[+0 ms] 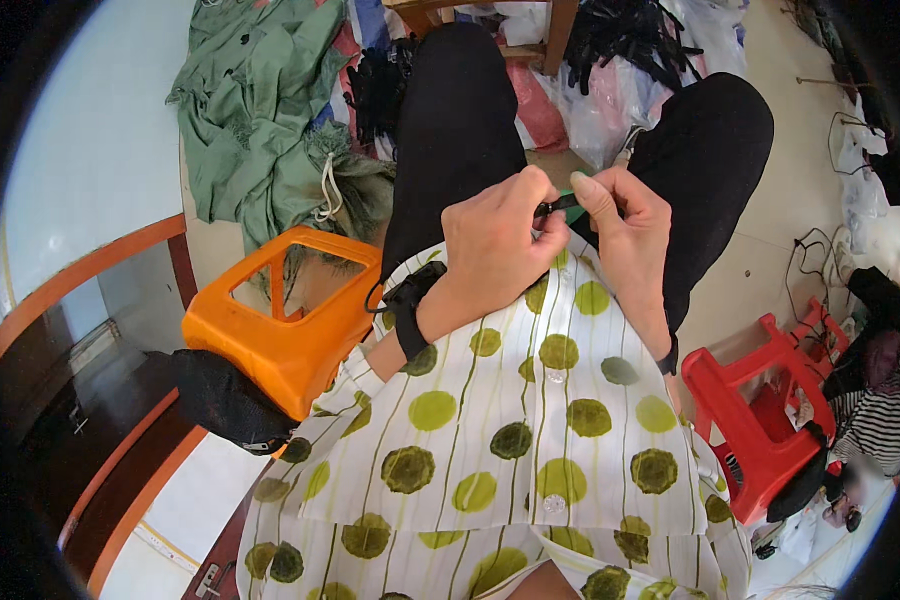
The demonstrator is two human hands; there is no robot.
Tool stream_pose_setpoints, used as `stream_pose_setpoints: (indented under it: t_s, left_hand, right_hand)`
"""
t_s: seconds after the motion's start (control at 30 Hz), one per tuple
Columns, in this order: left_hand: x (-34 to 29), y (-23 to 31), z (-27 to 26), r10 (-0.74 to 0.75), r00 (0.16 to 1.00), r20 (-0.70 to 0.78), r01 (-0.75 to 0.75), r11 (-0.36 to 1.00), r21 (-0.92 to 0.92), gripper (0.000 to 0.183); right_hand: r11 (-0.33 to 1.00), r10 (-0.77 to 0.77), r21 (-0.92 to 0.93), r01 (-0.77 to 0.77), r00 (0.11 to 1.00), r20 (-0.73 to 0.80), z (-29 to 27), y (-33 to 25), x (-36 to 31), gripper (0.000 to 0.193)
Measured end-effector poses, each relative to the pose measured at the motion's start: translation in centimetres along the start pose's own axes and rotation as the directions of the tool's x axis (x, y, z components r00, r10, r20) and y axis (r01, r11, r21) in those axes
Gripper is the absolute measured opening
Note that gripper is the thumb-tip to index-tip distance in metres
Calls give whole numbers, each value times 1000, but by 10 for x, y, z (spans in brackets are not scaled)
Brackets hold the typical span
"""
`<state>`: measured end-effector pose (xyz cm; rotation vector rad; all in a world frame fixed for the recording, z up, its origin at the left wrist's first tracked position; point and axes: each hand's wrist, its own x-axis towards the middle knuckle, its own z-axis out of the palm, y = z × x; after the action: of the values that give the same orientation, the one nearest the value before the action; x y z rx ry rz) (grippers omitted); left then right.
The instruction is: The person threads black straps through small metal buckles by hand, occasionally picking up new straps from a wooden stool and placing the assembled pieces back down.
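Observation:
Just above my lap, both hands meet over a small black strip-like piece (562,203). My left hand (500,232) is closed, its thumb and fingers pinching one end. Gripping the other end is my right hand (625,215), thumb pressed on top. Most of the piece is hidden by the fingers, so its exact kind cannot be made out. A bit of green (575,183) shows behind the hands, between my knees. On my left wrist is a black strap with a small device (410,300).
An orange plastic stool (260,340) lies on its side at left, beside crumpled green cloth (260,120). Black strips lie in bundles (630,45) on plastic bags ahead. At right are a red plastic stool (755,400), cables (815,250) and striped cloth (875,420).

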<state>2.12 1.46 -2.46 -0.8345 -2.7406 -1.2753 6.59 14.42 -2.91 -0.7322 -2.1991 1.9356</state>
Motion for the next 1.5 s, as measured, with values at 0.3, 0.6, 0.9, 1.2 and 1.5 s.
stream_pose_setpoints:
  t_s: [0.3,0.6,0.9,1.2,1.5]
  left_hand:
    - [4,-7,-19,-267,910,317,366,877,-310,18]
    - [9,-1,-24,-266,935,233,350,784,-512,13]
    - [15,-13,-34,-32,580,814,796,-192,-574,20]
    - [23,0,-19,27,769,639,534,523,-664,34]
    - [11,13,-25,-98,930,355,344,576,-742,13]
  right_hand:
    - [933,100,326,-150,981,164,3,-1,1,29]
    - [917,-60,397,23,995,80,-8,-12,5,25]
    - [903,-316,355,241,933,172,-8,-20,2,21]
    - [944,-241,250,215,967,78,-16,-22,12,10]
    - [951,-197,222,215,975,-101,6,-19,0,16]
